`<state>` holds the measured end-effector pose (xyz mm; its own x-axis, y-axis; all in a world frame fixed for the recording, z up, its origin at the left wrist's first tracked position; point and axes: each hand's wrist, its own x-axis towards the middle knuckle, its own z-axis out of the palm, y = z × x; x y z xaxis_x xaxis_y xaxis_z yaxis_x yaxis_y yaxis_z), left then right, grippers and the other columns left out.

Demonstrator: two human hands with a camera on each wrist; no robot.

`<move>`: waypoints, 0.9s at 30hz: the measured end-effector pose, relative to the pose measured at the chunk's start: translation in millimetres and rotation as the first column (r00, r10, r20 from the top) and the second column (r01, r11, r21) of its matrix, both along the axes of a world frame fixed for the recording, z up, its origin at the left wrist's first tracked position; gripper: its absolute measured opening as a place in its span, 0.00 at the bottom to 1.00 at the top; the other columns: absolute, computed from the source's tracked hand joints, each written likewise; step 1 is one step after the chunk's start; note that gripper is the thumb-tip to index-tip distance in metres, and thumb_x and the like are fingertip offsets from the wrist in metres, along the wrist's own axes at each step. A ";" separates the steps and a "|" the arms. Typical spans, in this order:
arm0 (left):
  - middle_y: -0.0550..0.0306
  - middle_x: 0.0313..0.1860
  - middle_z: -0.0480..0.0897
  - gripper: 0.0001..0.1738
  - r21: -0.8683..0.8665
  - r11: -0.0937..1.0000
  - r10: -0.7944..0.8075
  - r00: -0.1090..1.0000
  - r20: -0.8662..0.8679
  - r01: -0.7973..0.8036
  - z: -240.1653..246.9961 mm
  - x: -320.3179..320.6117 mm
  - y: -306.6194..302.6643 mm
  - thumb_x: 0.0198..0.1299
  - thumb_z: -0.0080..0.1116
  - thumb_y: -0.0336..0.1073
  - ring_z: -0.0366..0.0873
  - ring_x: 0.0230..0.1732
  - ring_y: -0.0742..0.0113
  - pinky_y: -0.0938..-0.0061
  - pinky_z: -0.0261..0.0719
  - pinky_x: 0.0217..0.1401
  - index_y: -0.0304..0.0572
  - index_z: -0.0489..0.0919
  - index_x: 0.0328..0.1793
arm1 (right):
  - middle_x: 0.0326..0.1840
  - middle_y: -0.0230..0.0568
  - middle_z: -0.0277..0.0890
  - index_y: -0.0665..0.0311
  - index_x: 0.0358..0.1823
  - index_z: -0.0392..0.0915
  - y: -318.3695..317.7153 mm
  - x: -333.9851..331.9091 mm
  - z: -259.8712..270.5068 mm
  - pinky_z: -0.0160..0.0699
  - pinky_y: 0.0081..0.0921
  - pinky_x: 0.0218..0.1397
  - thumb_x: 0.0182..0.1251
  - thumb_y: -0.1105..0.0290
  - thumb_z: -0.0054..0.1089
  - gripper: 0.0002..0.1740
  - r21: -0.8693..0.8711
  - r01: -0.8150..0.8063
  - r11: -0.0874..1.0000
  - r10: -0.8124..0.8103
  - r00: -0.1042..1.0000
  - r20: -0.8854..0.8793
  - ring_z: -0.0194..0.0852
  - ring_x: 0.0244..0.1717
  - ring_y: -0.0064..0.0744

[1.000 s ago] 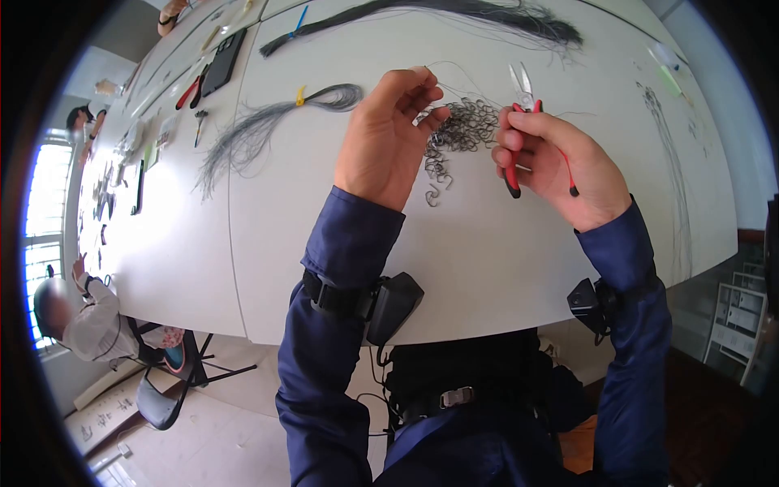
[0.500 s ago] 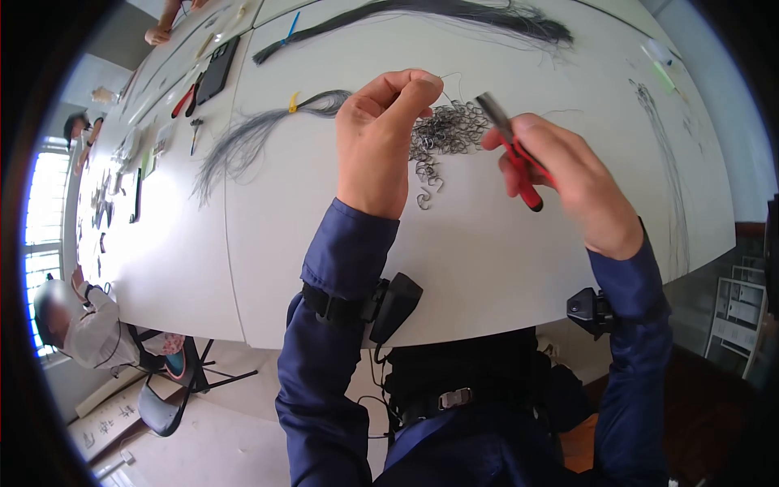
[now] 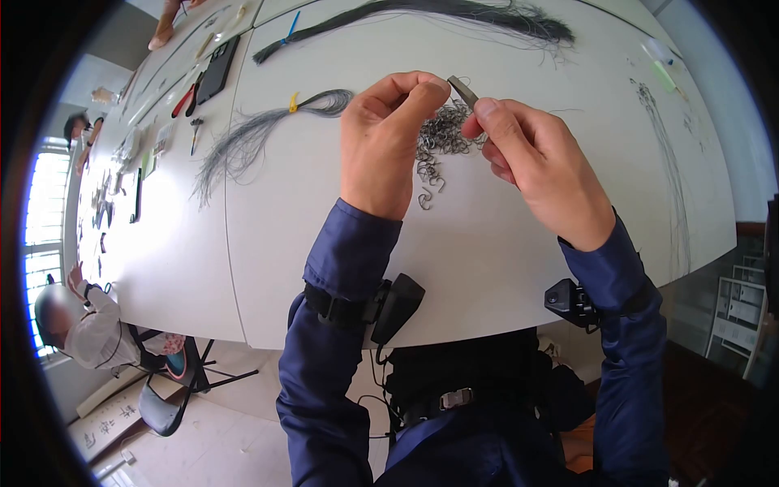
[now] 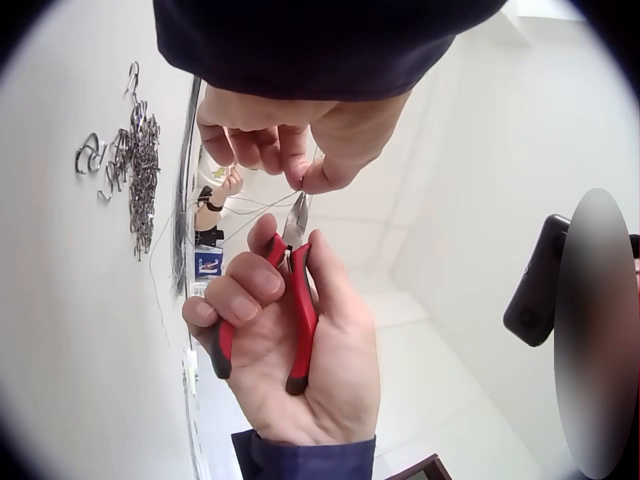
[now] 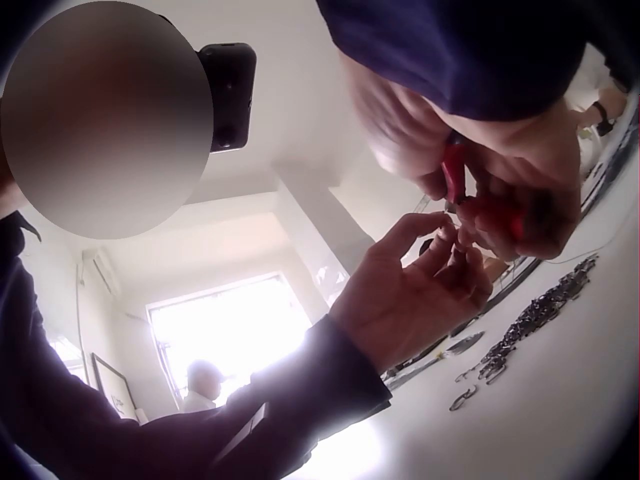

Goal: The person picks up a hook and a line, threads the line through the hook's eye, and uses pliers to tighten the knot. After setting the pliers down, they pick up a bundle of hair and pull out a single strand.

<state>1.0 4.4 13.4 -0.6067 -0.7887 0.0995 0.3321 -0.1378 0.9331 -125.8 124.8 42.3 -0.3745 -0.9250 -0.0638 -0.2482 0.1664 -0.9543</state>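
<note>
"Where the two hands meet above the white table (image 3: pixel 487 268), what does each one hold?"

"The left hand (image 3: pixel 380 150) pinches a fine wire (image 4: pixel 258 203) between thumb and forefinger, with the other fingers curled. The right hand (image 3: pixel 540 174) is wrapped around red-handled pliers (image 4: pixel 298 305). The nose of the pliers sits right at that pinch, but I cannot tell whether it bites the wire."

"So the hands touch?"

"They are close together, fingertips nearly meeting, raised off the table."

"And beneath them?"

"A heap of bent wire hooks (image 3: pixel 442 134) lies on the table just beyond the hands. A grey wire bundle (image 3: pixel 260 130) with a yellow tie lies to the left, and a long dark bundle (image 3: pixel 454 10) lies farther back."
</note>
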 end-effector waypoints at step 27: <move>0.58 0.40 0.80 0.07 0.178 0.977 -0.104 0.992 -0.077 0.117 -12.1 0.6 -6.8 0.67 0.58 0.33 0.76 0.47 0.68 0.67 0.73 0.54 0.37 0.82 0.39 | 0.23 0.22 0.62 0.66 0.44 0.78 38.1 -110.9 3.4 0.58 0.16 0.31 0.79 0.46 0.50 0.26 -0.095 0.410 0.907 -0.400 0.910 0.109 0.57 0.24 0.15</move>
